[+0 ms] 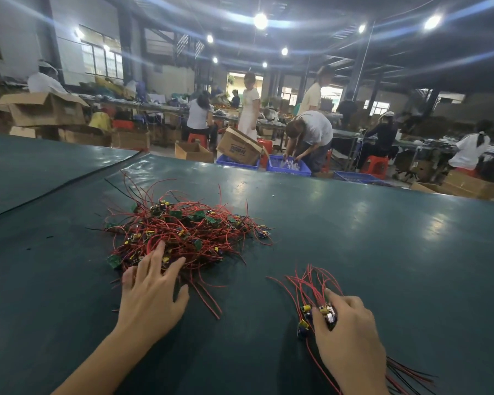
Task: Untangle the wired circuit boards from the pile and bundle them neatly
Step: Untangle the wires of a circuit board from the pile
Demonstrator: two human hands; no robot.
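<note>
A tangled pile of small green circuit boards with red and black wires [183,229] lies on the dark green table [354,238]. My left hand [151,292] reaches into the pile's near edge with straight, spread fingers touching the wires. At the lower right, my right hand [351,337] rests on a small sorted bundle of boards [311,315], fingers curled round some of them. That bundle's red wires fan out away from me, and more red and black wires trail out under my right wrist.
The table's far edge runs across the middle of the view, with a seam on the left. Beyond it are blue crates [288,165], cardboard boxes [240,146], red stools and several people at other benches.
</note>
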